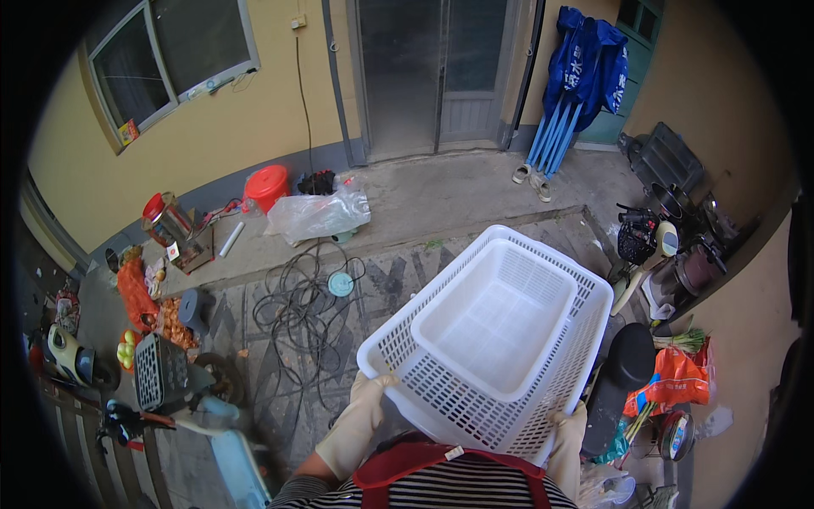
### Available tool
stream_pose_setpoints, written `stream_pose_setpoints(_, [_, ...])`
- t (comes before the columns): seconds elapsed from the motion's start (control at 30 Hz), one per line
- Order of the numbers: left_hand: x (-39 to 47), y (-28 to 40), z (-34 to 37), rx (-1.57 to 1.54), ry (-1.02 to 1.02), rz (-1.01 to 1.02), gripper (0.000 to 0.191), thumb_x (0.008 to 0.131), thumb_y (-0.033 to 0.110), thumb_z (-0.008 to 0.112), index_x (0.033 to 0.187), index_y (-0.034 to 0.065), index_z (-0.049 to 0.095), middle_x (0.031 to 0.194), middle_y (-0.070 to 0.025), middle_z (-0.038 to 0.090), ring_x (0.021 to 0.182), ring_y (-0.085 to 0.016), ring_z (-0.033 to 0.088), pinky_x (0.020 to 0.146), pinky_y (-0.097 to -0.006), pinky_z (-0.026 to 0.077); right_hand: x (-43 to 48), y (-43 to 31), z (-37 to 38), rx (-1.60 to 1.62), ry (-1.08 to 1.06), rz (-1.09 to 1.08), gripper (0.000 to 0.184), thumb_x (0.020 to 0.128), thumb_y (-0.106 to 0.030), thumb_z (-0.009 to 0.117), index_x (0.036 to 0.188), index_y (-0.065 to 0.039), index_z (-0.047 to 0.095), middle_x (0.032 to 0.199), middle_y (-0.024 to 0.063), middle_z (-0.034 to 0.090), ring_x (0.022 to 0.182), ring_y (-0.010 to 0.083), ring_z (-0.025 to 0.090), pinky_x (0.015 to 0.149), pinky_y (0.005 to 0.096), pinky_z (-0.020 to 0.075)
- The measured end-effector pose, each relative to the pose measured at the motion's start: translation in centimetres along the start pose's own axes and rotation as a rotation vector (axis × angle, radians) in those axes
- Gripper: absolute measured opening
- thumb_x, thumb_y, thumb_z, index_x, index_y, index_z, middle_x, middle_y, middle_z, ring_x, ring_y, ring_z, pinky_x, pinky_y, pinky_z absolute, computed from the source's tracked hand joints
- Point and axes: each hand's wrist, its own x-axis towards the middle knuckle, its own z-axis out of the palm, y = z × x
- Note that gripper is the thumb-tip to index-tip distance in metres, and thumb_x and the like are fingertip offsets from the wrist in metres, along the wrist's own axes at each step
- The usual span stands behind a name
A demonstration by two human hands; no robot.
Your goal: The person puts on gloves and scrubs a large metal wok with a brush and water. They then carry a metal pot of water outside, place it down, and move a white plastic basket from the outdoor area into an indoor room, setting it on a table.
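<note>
Between my gloved hands is a large white perforated plastic basket (439,387), tilted in front of my red apron. My left hand (365,407), in a cream rubber glove, grips its near left corner with the thumb over the rim. At the near right corner my right hand (568,432), gloved the same way, holds the rim; its fingers are partly hidden. Nested inside the large basket sits a smaller white plastic basket (493,324) with nothing in it.
A tangled black cable (302,324) lies on the paving to the left, past a light-blue scooter (238,467). On the right stand a black-seated scooter (620,375) and an orange bag (674,378). A concrete step (426,191) runs below the door (439,76). A red bucket (267,186) stands by the wall.
</note>
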Motion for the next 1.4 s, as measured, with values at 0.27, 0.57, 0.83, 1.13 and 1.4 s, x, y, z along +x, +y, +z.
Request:
stream_pose_setpoints(0.27, [16.4, 10.6, 12.3, -0.113, 0.147, -0.096, 0.062, 0.076, -0.011, 0.06, 0.132, 0.0121, 0.048, 0.121, -0.0131, 0.063, 0.103, -0.035, 0.064, 0.083, -0.0468, 0.056, 22.5, -13.3, 14.1, -0.231, -0.043, -0.017, 0.052, 0.063, 0.0, 0.071, 0.113, 0.001, 0.058, 0.1, 0.0178, 0.068, 0.093, 0.0302, 0.068, 0.084, 0.0385, 0.0523])
stream_pose_setpoints(0.57, [33.3, 21.7, 17.4, -0.326, 0.197, 0.121, 0.067, 0.073, -0.003, 0.06, 0.137, 0.0048, 0.044, 0.13, -0.016, 0.054, 0.116, -0.035, 0.055, 0.098, -0.0463, 0.047, 36.9, -30.9, 35.0, -0.398, -0.259, -0.045, 0.051, 0.068, -0.004, 0.071, 0.117, -0.001, 0.058, 0.104, 0.0196, 0.068, 0.095, 0.0322, 0.068, 0.086, 0.0402, 0.0517])
stream_pose_setpoints(0.83, [53.9, 39.2, 24.6, -0.33, 0.121, 0.097, 0.065, 0.072, -0.008, 0.064, 0.134, 0.006, 0.049, 0.122, -0.0121, 0.062, 0.106, -0.031, 0.061, 0.089, -0.0411, 0.051, 49.2, -41.6, 51.8, -0.329, -0.191, -0.13, 0.052, 0.068, 0.001, 0.069, 0.118, 0.001, 0.057, 0.101, 0.0192, 0.068, 0.09, 0.0314, 0.068, 0.082, 0.0396, 0.0534])
stream_pose_setpoints(1.13, [74.4, 53.0, 35.9, -0.292, 0.122, 0.112, 0.067, 0.07, -0.004, 0.06, 0.134, 0.0069, 0.046, 0.119, -0.0149, 0.058, 0.102, -0.033, 0.058, 0.086, -0.0457, 0.05, 67.8, -53.3, 67.5, -0.3, -0.207, -0.13, 0.045, 0.066, 0.005, 0.067, 0.11, 0.003, 0.058, 0.097, 0.018, 0.069, 0.088, 0.0297, 0.068, 0.081, 0.0381, 0.0541])
stream_pose_setpoints(1.4, [88.3, 61.2, 37.6, -0.463, 0.215, -0.063, 0.062, 0.069, -0.003, 0.061, 0.129, 0.002, 0.051, 0.12, -0.0132, 0.06, 0.11, -0.032, 0.057, 0.101, -0.0458, 0.046, 80.2, -70.5, 86.0, -0.529, -0.459, -0.13, 0.054, 0.072, -0.009, 0.076, 0.123, 0.001, 0.061, 0.11, 0.0216, 0.07, 0.103, 0.0344, 0.068, 0.09, 0.0395, 0.0533])
